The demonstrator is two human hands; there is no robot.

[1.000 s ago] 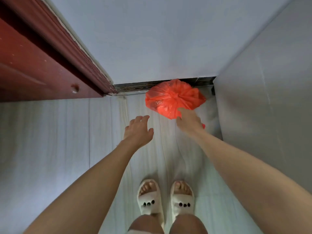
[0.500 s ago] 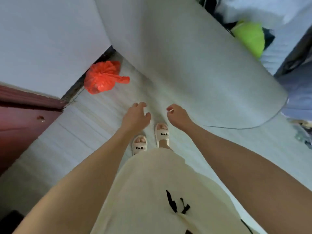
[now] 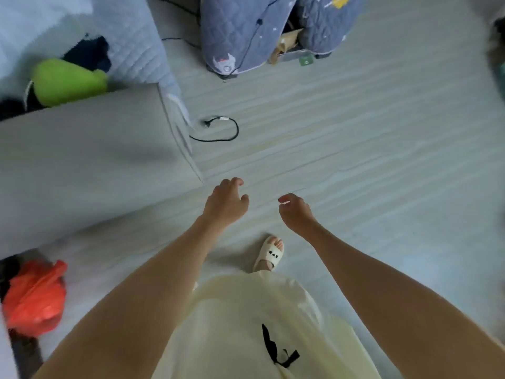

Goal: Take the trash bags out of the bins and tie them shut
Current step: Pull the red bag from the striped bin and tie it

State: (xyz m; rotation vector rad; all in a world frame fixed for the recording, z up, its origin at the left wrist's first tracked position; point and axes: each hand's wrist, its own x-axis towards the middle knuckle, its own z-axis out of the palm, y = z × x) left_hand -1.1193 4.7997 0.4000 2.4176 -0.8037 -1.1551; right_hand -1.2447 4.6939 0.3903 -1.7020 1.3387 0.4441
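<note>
Hands are both free here — the left hand (image 3: 225, 205) hangs out front with fingers loosely curled and apart, nothing in its grip, and the right hand (image 3: 296, 212) is the same, thumb and fingers a little parted around empty air. Down at the lower left edge sits the orange trash bag (image 3: 34, 295), bunched up on the pale floor (image 3: 355, 149) in a dark corner beside the grey bed base (image 3: 90, 157), well apart from either hand. Its top looks gathered into a tail, so one bag reads as out of its bin and closed, though the blur keeps me from confirming a proper knot. No bin shows anywhere in view — only a black cable (image 3: 218, 132) looped on the floor, quilted blue bedding (image 3: 246, 31) piled at the far side, a green plush (image 3: 71, 80) on the bed, and one white slipper (image 3: 270, 254) under the cream skirt. My call: one bag done, and any other bins lie out of view.
</note>
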